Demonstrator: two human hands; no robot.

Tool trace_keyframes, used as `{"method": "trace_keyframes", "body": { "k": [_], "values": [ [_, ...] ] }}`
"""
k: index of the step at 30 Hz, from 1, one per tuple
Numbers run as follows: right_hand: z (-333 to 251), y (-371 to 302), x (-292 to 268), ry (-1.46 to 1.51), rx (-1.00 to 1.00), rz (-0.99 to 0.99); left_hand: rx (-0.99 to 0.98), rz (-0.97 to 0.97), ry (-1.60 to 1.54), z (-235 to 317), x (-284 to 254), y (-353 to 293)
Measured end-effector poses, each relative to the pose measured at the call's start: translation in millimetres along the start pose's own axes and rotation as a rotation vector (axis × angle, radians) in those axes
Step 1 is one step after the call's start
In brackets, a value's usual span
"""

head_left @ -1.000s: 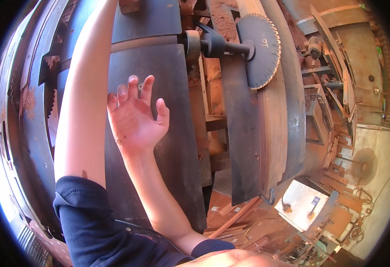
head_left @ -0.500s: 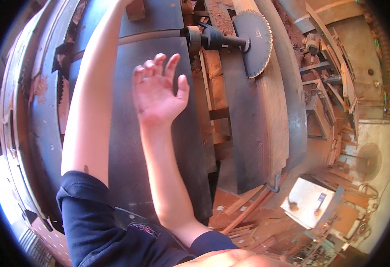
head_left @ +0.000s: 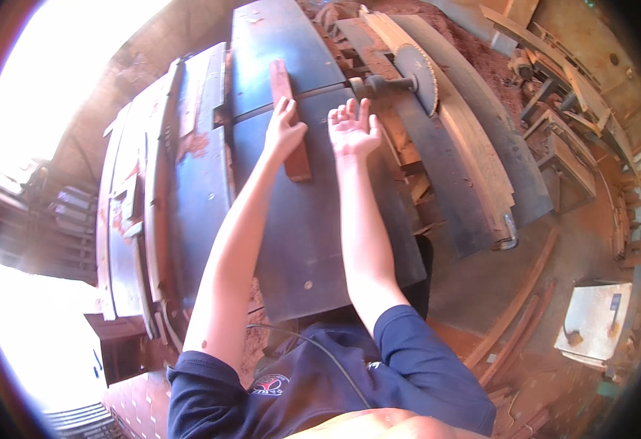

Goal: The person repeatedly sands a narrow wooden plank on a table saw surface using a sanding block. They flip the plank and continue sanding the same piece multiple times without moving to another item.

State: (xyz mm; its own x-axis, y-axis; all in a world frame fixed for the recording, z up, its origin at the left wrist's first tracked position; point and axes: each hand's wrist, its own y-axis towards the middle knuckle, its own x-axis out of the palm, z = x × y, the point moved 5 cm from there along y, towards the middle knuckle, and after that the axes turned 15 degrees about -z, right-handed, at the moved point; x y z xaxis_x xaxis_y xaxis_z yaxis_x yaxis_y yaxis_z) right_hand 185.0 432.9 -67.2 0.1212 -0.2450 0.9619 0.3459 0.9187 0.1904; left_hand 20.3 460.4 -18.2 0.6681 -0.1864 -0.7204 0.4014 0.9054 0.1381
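Observation:
A short reddish-brown piece of wood (head_left: pixel 298 162) lies lengthwise on the dark metal machine table (head_left: pixel 302 241), across the narrow slot (head_left: pixel 251 113) between its two plates. My left hand (head_left: pixel 284 135) is on the wood, its fingers and thumb bent around the top. To its right, my right hand (head_left: pixel 353 135) is held palm up over the table with fingers apart, holding nothing. Beyond it, a toothed circular saw blade (head_left: pixel 417 77) stands on a shaft (head_left: pixel 390 84) at the table's right side.
A long pale board (head_left: pixel 474 154) runs beside the saw blade. At the left stand further metal plates and rails (head_left: pixel 163 183) with reddish sawdust. Wooden strips (head_left: pixel 514 322) lie on the floor at right, near a white box (head_left: pixel 593 322). Scrap wood and frames (head_left: pixel 565 161) are stacked at far right.
The view has swung left and back, so the whole wood piece and my left hand now show. My left hand is nearer and grips the wood. My right hand stays open, palm up.

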Motion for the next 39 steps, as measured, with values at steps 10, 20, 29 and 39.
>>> {"method": "trace_keyframes", "body": {
  "k": [10,20,29,39],
  "values": [
    [14.5,-30.3,6.3,-0.047,0.095,0.021,-0.055,0.050,-0.083,51.6,18.4,-179.8],
    [17.8,-32.3,4.4,-0.067,0.146,0.021,-0.046,-0.099,0.000,156.6,47.6,-387.4],
    [19.5,-37.8,1.7,-0.111,0.144,0.051,-0.055,-0.176,0.085,170.2,46.8,-398.9],
    [19.7,-39.3,8.5,-0.153,0.140,0.039,-0.052,-0.130,0.177,163.3,38.9,-372.2]
  ]
}}
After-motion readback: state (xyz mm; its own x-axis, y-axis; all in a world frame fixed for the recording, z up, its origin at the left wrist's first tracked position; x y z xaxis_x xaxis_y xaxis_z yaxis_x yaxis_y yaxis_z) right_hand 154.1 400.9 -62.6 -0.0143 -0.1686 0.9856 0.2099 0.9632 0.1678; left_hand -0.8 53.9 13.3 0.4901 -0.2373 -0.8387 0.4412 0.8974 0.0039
